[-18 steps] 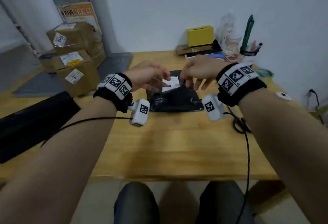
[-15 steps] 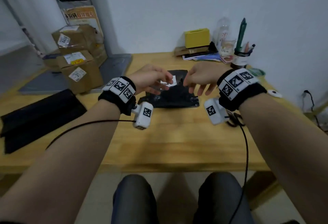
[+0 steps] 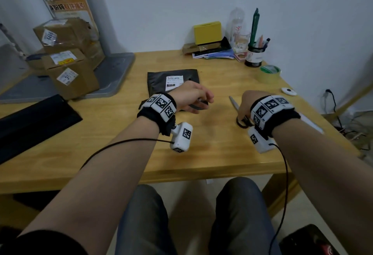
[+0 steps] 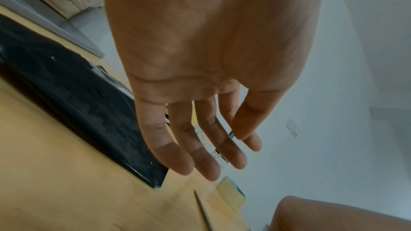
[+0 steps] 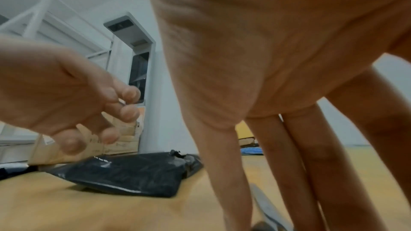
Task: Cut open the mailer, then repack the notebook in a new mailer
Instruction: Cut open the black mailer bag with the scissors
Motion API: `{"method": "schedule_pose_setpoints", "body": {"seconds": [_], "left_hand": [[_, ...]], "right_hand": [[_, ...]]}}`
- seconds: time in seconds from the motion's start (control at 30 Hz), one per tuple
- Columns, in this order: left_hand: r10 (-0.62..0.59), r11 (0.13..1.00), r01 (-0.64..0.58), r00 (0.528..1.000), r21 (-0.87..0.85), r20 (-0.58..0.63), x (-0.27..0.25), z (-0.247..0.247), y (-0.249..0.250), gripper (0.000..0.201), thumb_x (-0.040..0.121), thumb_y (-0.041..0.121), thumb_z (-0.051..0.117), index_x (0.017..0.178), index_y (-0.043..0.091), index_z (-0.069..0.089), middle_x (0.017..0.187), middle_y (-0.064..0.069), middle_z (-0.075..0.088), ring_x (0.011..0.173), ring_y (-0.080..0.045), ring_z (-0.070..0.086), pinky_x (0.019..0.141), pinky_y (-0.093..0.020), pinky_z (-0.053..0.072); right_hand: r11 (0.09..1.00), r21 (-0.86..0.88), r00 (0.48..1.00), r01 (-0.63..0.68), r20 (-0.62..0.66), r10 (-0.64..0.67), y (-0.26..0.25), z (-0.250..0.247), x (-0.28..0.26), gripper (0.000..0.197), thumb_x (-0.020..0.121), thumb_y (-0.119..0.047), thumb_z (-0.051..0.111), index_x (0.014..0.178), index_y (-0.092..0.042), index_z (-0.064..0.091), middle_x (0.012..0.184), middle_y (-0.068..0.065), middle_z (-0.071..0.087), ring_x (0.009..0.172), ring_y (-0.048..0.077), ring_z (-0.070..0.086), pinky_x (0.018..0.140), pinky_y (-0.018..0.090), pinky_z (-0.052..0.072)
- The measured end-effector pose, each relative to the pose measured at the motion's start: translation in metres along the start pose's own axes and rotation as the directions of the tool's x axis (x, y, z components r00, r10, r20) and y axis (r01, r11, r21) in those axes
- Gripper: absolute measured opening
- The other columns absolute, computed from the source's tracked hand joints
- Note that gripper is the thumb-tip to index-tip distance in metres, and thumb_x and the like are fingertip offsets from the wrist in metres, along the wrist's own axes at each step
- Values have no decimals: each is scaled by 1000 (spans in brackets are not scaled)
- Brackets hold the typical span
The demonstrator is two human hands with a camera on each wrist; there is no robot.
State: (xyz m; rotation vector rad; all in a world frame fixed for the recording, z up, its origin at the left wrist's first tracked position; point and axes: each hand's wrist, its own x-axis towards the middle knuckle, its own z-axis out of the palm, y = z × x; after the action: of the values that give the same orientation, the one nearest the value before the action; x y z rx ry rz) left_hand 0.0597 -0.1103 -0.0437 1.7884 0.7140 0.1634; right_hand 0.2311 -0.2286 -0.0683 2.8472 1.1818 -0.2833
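small office or mailroom corner, wooden desk, labelled cardboard parcels, pen cup, tape roll

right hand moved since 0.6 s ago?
Yes. The right hand left the black mailer and dropped right, onto the scissors.

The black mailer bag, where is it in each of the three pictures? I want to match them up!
Head view: the black mailer lies mid-table, just beyond the left hand.
Left wrist view: the dark slab left of the fingers, running diagonally.
Right wrist view: low and left of centre, flat on the wood.
Shared landmark: the scissors' blade, right of the mailer in every view.
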Motion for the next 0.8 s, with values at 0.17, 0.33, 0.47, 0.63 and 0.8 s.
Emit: {"method": "schedule_pose_setpoints", "body": {"seconds": [0.17, 0.33, 0.47, 0.63, 0.8], "left_hand": [[-9, 1000, 9, 999, -17, 33, 16, 8, -1, 23, 96, 6, 48, 99, 13, 69, 98, -3, 75, 88, -20, 71, 71, -32, 55], [-22, 999, 23, 1000, -34, 21, 26, 7, -9, 23, 96, 5, 48, 98, 13, 70, 95, -2, 75, 87, -19, 71, 66, -30, 55], [-36, 998, 33, 998, -61, -52, 32, 0, -15, 26, 95, 4, 47, 101, 13, 71, 100, -3, 75, 89, -18, 71, 73, -34, 55], [-72, 982, 36, 978, -185, -193, 36, -22, -18, 29, 95, 2, 47, 106, 14, 72, 114, -6, 69, 97, -24, 73, 78, -36, 58], [-234, 896, 92, 929, -434, -286, 42, -46, -29, 24, 97, 13, 56, 121, 10, 61, 123, -7, 64, 85, -30, 75, 58, -29, 52]], "right_hand": [[999, -15, 999, -46, -9, 46, 2, 7, 0, 29, 83, -32, 76, 69, -10, 62, 59, 5, 60, 58, 25, 62, 57, 31, 46], [998, -15, 998, -63, 31, 63, 7, 12, 6, 30, 71, -31, 83, 66, -9, 63, 55, 4, 61, 51, 24, 62, 53, 27, 49], [996, 74, 995, -56, 86, 49, 3, 7, 13, 28, 67, -27, 77, 62, -11, 54, 53, 3, 49, 47, 23, 50, 50, 26, 42], [935, 354, 997, -5, 80, -25, -6, -10, 35, 31, 86, -28, 73, 69, -3, 64, 51, 4, 63, 41, 20, 50, 48, 23, 41], [833, 547, 992, 87, 26, -121, -29, -34, 64, 28, 91, -27, 71, 95, 0, 78, 64, 9, 59, 47, 18, 43, 45, 24, 37]]}}
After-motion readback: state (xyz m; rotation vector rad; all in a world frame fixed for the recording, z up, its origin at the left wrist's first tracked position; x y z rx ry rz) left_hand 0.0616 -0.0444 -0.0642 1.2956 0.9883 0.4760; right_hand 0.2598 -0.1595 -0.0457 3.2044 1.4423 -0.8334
